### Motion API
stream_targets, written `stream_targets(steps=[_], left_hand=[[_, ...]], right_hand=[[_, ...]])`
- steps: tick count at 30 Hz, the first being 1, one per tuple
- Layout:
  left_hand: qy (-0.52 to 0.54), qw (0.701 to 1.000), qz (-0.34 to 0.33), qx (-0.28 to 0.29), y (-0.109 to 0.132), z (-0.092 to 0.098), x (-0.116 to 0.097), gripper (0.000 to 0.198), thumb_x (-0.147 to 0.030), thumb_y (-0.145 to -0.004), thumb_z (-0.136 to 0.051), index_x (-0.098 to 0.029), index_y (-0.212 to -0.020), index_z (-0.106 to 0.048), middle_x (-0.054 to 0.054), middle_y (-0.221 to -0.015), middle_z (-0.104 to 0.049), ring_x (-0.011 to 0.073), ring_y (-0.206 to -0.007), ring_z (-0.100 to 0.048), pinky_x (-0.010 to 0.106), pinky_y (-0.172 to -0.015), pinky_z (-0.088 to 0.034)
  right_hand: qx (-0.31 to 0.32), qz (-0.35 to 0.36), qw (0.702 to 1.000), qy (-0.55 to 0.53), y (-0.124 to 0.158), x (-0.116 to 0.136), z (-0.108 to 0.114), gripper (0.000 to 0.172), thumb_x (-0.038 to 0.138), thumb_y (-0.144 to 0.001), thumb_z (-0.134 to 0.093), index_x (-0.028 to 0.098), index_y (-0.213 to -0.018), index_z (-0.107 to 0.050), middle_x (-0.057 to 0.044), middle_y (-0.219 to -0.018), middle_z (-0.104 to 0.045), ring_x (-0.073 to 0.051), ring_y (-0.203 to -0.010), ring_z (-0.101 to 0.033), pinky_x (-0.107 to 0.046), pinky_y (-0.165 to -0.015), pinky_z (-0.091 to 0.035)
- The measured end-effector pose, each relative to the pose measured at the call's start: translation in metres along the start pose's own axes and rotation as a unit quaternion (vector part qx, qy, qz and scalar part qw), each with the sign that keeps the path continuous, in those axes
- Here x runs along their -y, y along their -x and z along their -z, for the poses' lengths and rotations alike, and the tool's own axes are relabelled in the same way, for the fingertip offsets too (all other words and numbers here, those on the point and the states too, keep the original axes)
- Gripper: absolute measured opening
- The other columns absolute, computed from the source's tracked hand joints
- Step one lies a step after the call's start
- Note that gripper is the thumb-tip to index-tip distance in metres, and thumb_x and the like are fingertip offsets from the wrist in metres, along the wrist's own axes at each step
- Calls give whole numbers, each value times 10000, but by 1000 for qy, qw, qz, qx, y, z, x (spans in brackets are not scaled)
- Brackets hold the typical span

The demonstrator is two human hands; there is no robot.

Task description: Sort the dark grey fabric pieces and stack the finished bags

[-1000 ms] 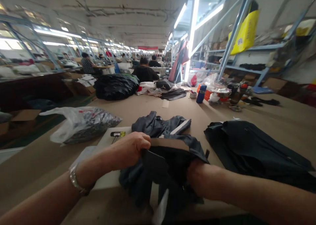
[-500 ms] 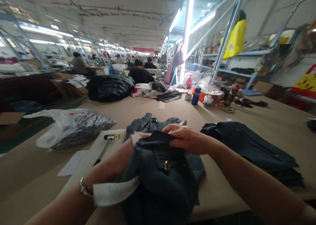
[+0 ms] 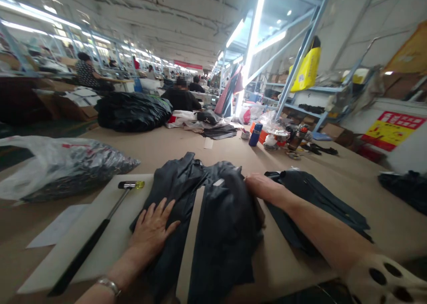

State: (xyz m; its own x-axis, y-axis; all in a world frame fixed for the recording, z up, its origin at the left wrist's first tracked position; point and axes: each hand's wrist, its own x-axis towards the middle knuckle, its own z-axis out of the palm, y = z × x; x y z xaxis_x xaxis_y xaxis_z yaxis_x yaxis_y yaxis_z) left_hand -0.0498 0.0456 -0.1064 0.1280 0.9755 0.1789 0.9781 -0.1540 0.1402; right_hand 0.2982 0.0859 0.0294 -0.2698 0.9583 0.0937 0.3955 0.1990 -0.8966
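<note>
A dark blue-grey garment (image 3: pixel 173 184) lies spread in front of me, with a narrow beige strip showing between its left and right parts. On its left part rests my left hand (image 3: pixel 151 226), flat with the fingers spread. My right hand (image 3: pixel 263 188) is closed at the upper right edge of the garment, where a fold of cloth is lifted and smeared by motion. Its fingertips are partly hidden. Left of the garment a hammer (image 3: pixel 110 215) with a yellow-tipped head and black handle lies on a white board (image 3: pixel 96 250).
A stack of dark cloth pieces (image 3: pixel 320 201) lies to the right. On the left stand a filled clear plastic bag (image 3: pixel 76 170) and a sheet of paper (image 3: pixel 58 226). Farther back are a dark bundle (image 3: pixel 133 112), a blue bottle (image 3: pixel 255 135) and assorted small items. People sit beyond the table.
My left hand has come out from under the raised garment and now lies flat on it. The garment has gone down onto the table. My right hand has shifted to its right edge.
</note>
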Motion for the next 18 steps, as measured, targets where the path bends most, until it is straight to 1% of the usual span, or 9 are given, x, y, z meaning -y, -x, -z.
stream_targets(steps=[2, 4, 5, 7, 9, 11, 12, 15, 18], left_hand=[[-55, 998, -2, -22, 7, -13, 2, 595, -474, -903, -361, -210, -1436, -366, 87, -1496, -341, 372, -1341, -319, 523, -1099, -240], [-72, 997, -10, -36, 8, -17, 2, 595, -483, -904, -352, -214, -1435, -367, 84, -1485, -362, 361, -1328, -347, 507, -1091, -266], [-76, 996, -15, -38, 8, -16, 2, 598, -487, -902, -351, -214, -1433, -372, 85, -1481, -368, 362, -1325, -352, 507, -1088, -272], [-82, 996, -20, -43, 6, -15, 3, 606, -497, -893, -357, -212, -1428, -383, 86, -1476, -376, 363, -1323, -356, 505, -1083, -279], [-89, 995, -18, -49, 4, -16, 5, 613, -501, -884, -360, -213, -1425, -388, 85, -1473, -381, 365, -1313, -372, 501, -1078, -286], [-95, 994, -23, -49, 4, -18, 7, 610, -497, -885, -351, -218, -1427, -381, 80, -1478, -375, 367, -1314, -371, 499, -1076, -289], [-98, 994, -26, -47, 4, -20, 8, 608, -490, -886, -346, -218, -1429, -375, 78, -1482, -367, 368, -1319, -364, 497, -1074, -291], [-107, 992, -37, -55, 5, -24, 9, 605, -471, -882, -354, -216, -1431, -367, 77, -1491, -351, 368, -1327, -352, 492, -1075, -289], [-109, 991, -46, -64, 5, -24, 10, 581, -448, -895, -348, -214, -1426, -379, 87, -1480, -368, 372, -1309, -378, 493, -1059, -305]], right_hand=[[4, -28, 999, 21, -11, -12, 12, 366, 299, -793, -549, 170, -450, -542, 26, -465, -584, -72, -494, -550, -143, -557, -487], [-6, -47, 999, 17, -15, -17, 27, 380, 381, -827, -537, 142, -536, -586, 18, -514, -611, -83, -515, -576, -175, -565, -499], [-11, -57, 998, 14, -15, -17, 35, 376, 417, -822, -551, 134, -581, -605, 7, -522, -617, -93, -506, -577, -193, -551, -500], [-22, -71, 997, 7, -13, -12, 50, 333, 438, -749, -645, 136, -614, -610, -7, -485, -595, -101, -459, -547, -206, -506, -480], [-39, -69, 997, -11, -11, -5, 61, 349, 486, -698, -671, 146, -647, -609, -7, -509, -603, -106, -471, -548, -213, -507, -477], [-54, -60, 996, -32, -10, 2, 69, 382, 542, -705, -628, 160, -703, -614, -10, -598, -644, -113, -544, -579, -223, -557, -495], [-55, -59, 996, -35, -10, 6, 71, 376, 536, -689, -642, 161, -695, -611, -4, -596, -641, -111, -545, -573, -220, -557, -491], [-42, -79, 996, -23, -8, 14, 76, 326, 434, -585, -751, 147, -601, -598, 21, -481, -575, -85, -438, -490, -199, -463, -431], [-41, -81, 995, -30, -3, 21, 80, 322, 451, -613, -727, 147, -658, -633, 7, -574, -637, -92, -483, -534, -209, -505, -459]])
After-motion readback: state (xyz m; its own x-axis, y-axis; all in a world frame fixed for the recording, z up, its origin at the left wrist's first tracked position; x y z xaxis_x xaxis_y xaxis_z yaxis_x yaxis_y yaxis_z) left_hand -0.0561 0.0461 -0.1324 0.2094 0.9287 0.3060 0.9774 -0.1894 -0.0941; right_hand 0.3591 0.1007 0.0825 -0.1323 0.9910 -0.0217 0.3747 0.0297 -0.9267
